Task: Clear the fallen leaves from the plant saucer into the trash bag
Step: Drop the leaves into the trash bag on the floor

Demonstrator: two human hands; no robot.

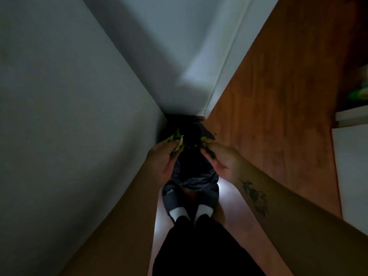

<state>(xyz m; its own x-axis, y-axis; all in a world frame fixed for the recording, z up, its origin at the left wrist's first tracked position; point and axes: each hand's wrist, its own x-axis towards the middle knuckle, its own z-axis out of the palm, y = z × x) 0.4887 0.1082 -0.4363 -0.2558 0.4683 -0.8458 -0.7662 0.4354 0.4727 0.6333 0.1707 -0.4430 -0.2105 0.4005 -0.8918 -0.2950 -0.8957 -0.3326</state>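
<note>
Standing over the trash bag [194, 168], which lies on the floor at the feet with its long axis toward twelve o'clock, the person's left hand [162, 158] cups yellow-green leaves [176, 140] at ten o'clock of it, fingers curled round them. The right hand [221, 156], at two o'clock, pinches more leaves likewise. Advice: bring both hands over the bag's mouth, hard to make out in the dark, before releasing; the saucer is out of view.
</note>
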